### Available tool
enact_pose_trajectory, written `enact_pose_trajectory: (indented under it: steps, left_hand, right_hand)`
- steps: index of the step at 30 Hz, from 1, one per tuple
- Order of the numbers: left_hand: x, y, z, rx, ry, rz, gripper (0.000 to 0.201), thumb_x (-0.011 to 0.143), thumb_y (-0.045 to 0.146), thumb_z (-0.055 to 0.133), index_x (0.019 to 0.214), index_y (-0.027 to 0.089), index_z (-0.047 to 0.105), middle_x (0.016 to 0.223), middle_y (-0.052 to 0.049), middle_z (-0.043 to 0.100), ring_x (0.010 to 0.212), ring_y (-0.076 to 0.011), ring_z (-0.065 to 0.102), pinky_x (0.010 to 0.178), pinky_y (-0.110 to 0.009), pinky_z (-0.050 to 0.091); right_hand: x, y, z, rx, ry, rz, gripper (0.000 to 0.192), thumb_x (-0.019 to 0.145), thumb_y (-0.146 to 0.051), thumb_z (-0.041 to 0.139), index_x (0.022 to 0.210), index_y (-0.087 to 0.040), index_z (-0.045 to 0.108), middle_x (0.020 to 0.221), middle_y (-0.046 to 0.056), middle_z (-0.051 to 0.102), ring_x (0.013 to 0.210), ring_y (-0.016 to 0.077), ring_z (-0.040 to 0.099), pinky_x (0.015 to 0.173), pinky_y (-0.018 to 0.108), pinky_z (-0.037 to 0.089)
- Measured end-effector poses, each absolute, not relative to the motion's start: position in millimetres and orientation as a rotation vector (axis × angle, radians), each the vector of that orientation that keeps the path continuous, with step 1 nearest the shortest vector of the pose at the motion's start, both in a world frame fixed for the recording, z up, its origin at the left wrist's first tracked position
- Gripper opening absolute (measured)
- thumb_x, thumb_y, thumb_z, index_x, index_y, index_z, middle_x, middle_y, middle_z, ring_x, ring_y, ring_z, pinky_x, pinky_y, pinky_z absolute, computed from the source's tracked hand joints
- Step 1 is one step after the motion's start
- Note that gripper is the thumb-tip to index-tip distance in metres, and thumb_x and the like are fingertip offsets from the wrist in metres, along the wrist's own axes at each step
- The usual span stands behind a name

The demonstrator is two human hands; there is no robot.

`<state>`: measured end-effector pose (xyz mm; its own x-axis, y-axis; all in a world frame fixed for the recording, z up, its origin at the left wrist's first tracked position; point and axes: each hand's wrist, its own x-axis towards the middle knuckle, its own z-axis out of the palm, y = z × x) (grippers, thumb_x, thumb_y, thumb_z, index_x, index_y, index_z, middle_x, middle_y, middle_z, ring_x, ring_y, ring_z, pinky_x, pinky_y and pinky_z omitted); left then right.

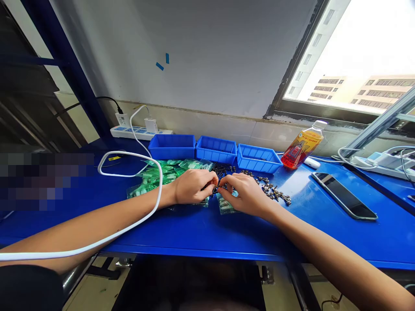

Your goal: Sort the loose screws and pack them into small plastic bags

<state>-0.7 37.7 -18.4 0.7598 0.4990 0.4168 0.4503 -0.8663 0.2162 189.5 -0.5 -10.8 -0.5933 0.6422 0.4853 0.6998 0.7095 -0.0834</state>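
Left hand: this hand (197, 185) has thumb and forefinger pinched together on a small piece (217, 188), just above the middle of the desk (181, 237).
Right hand: this one (244, 192) meets it from the other side, thumb and fingertips also pinching at the small piece, the two hands nearly touching.
Small piece: it sits between the two sets of fingertips, mostly hidden by them and too small to name.
Green packets: a heap of clear-and-green plastic packets (164, 174) spreads behind and beside the left hand; another packet (227, 204) lies partly under the right.
Screws: dark screws (221, 169) lie just behind the fingertips, and shinier metal fasteners (274, 192) are scattered beside the right hand.
Blue bins: left (171, 149), middle (216, 151) and right bin (259, 163) stand in a row behind the heaps.
Bottle: a red drink bottle (300, 149) with a yellow label leans near the right bin.
Phone: a smartphone (345, 196) lies screen up, well to the right of the hands.
White cable: the cable (160, 185) loops across the left forearm.
Power strip: a white strip (128, 131) sits against the wall, behind the left bin.
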Motion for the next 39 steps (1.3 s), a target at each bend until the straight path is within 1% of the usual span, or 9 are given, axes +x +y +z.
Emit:
enact_pose_trajectory:
  steps: [3,6,10,15,22,28,31,34,39]
  left_hand:
    - [-0.9,37.4,-18.6,2.852,0.773,0.742,0.012,0.081,0.022,0.04,0.08,0.017,0.051,0.069,-0.002,0.059,0.06,-0.0142,0.052,0.058,-0.024,0.038]
    - [-1.1,37.4,-18.4,2.849,0.778,0.737,0.012,0.082,0.022,0.04,0.079,0.017,0.051,0.069,-0.001,0.059,0.06,-0.014,0.052,0.058,-0.024,0.038]
    - [-0.9,37.5,-18.5,2.846,0.783,0.724,0.012,0.082,0.022,0.04,0.079,0.017,0.051,0.07,-0.001,0.059,0.061,-0.0141,0.053,0.059,-0.024,0.039]
    - [-0.5,37.1,-17.9,2.842,0.788,0.709,0.01,0.082,0.02,0.042,0.082,0.017,0.052,0.071,-0.001,0.06,0.062,-0.0138,0.054,0.06,-0.024,0.039]
    - [-0.3,36.0,-16.1,2.861,0.809,0.698,0.01,0.081,0.02,0.043,0.081,0.018,0.053,0.068,0.0,0.06,0.061,-0.0142,0.053,0.059,-0.024,0.038]
    - [-0.2,35.7,-16.3,2.855,0.823,0.674,0.014,0.082,0.021,0.041,0.081,0.017,0.054,0.07,-0.002,0.061,0.063,-0.015,0.054,0.061,-0.025,0.039]
    - [-0.6,35.4,-15.9,2.857,0.835,0.667,0.015,0.082,0.021,0.04,0.081,0.017,0.054,0.071,-0.002,0.061,0.063,-0.015,0.054,0.061,-0.025,0.039]
    - [-0.6,35.5,-15.5,2.856,0.831,0.679,0.015,0.082,0.021,0.04,0.082,0.017,0.055,0.071,-0.002,0.061,0.062,-0.0147,0.054,0.06,-0.025,0.039]
    - [-0.6,36.6,-16.1,2.852,0.823,0.687,0.014,0.082,0.021,0.041,0.082,0.017,0.054,0.071,-0.002,0.061,0.063,-0.0145,0.054,0.06,-0.024,0.039]
  right_hand:
    - [189.9,-1.2,-10.7,-0.987,-2.431,-0.133,0.009,0.08,-0.024,0.058,0.085,-0.017,0.055,0.061,-0.003,0.059,0.057,0.0118,0.054,0.058,0.023,0.035]
    - [190.4,-0.8,-11.5,-0.962,-2.447,-0.128,0.01,0.08,-0.021,0.057,0.089,-0.018,0.053,0.062,-0.003,0.059,0.057,0.0119,0.055,0.057,0.022,0.036]
    - [191.3,1.0,-13.8,-0.958,-2.448,-0.153,0.006,0.081,-0.018,0.054,0.087,-0.019,0.052,0.062,-0.002,0.06,0.057,0.0124,0.055,0.058,0.023,0.036]
    - [191.7,2.4,-14.6,-0.971,-2.437,-0.147,0.003,0.083,-0.019,0.052,0.085,-0.019,0.052,0.061,-0.002,0.059,0.056,0.0121,0.055,0.057,0.023,0.036]
    - [190.8,2.2,-13.0,-1.043,-2.442,-0.135,0.004,0.083,-0.022,0.054,0.085,-0.018,0.055,0.06,-0.002,0.06,0.058,0.0128,0.057,0.059,0.023,0.037]
    - [190.0,1.0,-11.2,-1.046,-2.446,-0.148,0.008,0.084,-0.023,0.052,0.079,-0.018,0.056,0.06,-0.001,0.061,0.057,0.0121,0.056,0.058,0.023,0.036]
    - [190.3,0.3,-10.5,-1.018,-2.434,-0.135,0.005,0.082,-0.023,0.055,0.082,-0.018,0.055,0.06,-0.002,0.059,0.056,0.0118,0.055,0.057,0.023,0.035]
    - [190.6,0.3,-11.0,-1.015,-2.432,-0.132,0.009,0.08,-0.022,0.058,0.086,-0.018,0.054,0.063,-0.003,0.059,0.057,0.0115,0.054,0.057,0.023,0.035]
    - [190.7,1.2,-12.5,-1.023,-2.455,-0.155,0.004,0.081,-0.019,0.055,0.085,-0.019,0.053,0.063,-0.002,0.059,0.058,0.0117,0.054,0.058,0.023,0.035]
